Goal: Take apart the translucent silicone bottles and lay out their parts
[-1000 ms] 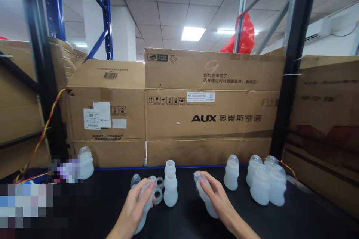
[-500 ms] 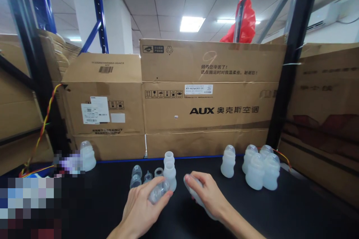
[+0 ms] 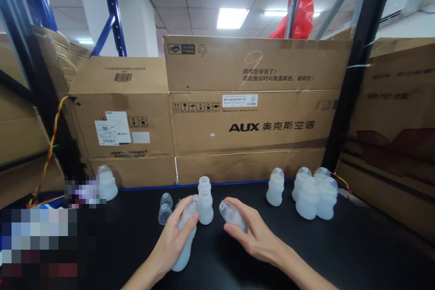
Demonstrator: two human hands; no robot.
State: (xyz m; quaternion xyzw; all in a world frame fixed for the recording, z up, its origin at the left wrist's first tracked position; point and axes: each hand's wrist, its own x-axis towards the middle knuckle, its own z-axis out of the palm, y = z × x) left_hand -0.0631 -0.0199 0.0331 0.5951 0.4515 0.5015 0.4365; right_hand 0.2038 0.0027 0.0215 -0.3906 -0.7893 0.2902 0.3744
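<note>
My left hand point(image 3: 172, 244) grips a translucent white silicone bottle point(image 3: 184, 247) with a clear cap, tilted with its top pointing away from me. My right hand point(image 3: 255, 235) holds a second capped bottle point(image 3: 232, 215), also tilted, its cap toward the left. Both hands are low over the black tabletop point(image 3: 306, 253), close together. Just behind them stands an uncapped bottle point(image 3: 205, 201) upright. Clear caps point(image 3: 165, 208) lie to its left.
One capped bottle point(image 3: 275, 186) and a cluster of several capped bottles point(image 3: 314, 192) stand at the right; another bottle point(image 3: 107, 183) stands at the far left. Cardboard boxes point(image 3: 251, 108) wall the back. Black rack posts point(image 3: 356, 68) rise at both sides. A blurred patch covers the lower left.
My view has tilted up, so everything sits higher. My left hand turned its bottle more upright, and my right hand lifted its bottle nearer the left one.
</note>
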